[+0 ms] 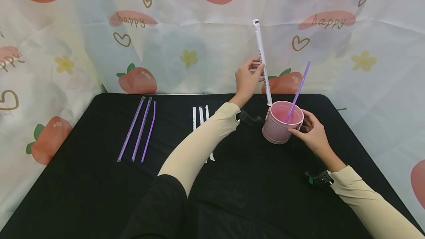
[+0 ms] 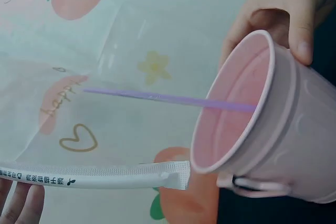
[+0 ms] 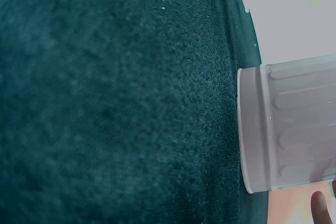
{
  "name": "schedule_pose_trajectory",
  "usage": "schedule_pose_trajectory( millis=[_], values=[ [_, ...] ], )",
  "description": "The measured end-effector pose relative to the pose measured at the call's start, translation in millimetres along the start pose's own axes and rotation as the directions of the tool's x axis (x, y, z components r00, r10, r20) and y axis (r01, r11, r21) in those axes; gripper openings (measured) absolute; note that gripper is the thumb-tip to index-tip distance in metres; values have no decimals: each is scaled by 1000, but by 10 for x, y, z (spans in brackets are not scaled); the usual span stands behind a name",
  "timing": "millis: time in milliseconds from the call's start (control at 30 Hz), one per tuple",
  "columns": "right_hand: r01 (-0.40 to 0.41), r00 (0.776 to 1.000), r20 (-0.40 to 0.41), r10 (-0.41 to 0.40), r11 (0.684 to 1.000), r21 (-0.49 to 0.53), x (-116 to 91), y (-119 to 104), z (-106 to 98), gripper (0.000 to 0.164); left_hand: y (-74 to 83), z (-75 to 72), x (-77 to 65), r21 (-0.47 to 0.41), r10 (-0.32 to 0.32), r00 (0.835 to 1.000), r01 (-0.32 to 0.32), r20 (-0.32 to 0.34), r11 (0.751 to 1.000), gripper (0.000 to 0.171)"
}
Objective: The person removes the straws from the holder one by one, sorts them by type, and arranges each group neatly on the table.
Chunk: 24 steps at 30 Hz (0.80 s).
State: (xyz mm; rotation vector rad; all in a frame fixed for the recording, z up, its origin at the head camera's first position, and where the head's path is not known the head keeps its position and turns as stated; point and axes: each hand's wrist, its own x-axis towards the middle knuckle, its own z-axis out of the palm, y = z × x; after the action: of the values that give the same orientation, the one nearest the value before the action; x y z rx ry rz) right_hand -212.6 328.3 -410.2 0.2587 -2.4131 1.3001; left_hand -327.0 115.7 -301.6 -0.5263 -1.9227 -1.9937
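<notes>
My left hand [image 1: 249, 78] pinches a white paper-wrapped straw [image 1: 261, 52], held almost upright at the back of the table. The straw's lower end is beside the rim of a pink bucket [image 1: 277, 131]; in the left wrist view the wrapped straw [image 2: 121, 177] ends just outside that rim. Inside the bucket leans a purple straw [image 1: 300, 86]. My right hand [image 1: 313, 132] grips the bucket's right side, thumb toward the front. The right wrist view shows the bucket's ribbed wall [image 3: 304, 124] and only a fingertip or so of the hand.
Three purple straws [image 1: 141, 132] lie side by side on the left of the black table [image 1: 83, 187]. Several white wrapped straws [image 1: 194, 117] lie near the middle, partly hidden by my left sleeve [image 1: 199, 145]. A printed cloth backdrop [image 1: 216, 47] hangs behind the table.
</notes>
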Motion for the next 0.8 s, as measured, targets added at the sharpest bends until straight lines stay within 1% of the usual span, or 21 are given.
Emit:
schedule_pose_trajectory(
  millis=[33,100,167,267,333,400,500,633,800],
  values=[
    [1,1000,0,-1,1000,0,-1,0,3,69,11,-25,4,-6,-3,1000,3,-2,1000,22],
    [4,1000,-2,-4,1000,1,-4,0,7,70,113,-95,-37,-13,-7,1000,7,-9,1000,22],
    [7,1000,-1,-7,1000,5,-22,-91,9,69,214,-168,-85,-4,-17,1000,17,-16,1000,21],
    [11,1000,-1,-11,1000,13,-30,-74,16,70,200,-245,-93,0,-15,1000,15,-21,1000,21],
    [11,1000,0,-11,1000,21,-31,-61,19,70,107,-281,-61,18,-22,1000,22,-12,1000,21],
    [10,1000,0,-10,1000,27,-15,42,20,71,11,-318,-25,34,-28,1000,28,7,999,22],
    [7,1000,0,-7,999,32,-13,36,17,71,27,-411,-44,64,-39,999,37,37,997,22],
    [4,1000,-1,-3,999,35,-6,24,7,72,83,-524,-67,85,-41,998,36,53,996,23],
    [11,1000,-1,-11,999,39,5,31,1,72,169,-643,-109,71,-29,998,25,57,997,22]
  ],
)
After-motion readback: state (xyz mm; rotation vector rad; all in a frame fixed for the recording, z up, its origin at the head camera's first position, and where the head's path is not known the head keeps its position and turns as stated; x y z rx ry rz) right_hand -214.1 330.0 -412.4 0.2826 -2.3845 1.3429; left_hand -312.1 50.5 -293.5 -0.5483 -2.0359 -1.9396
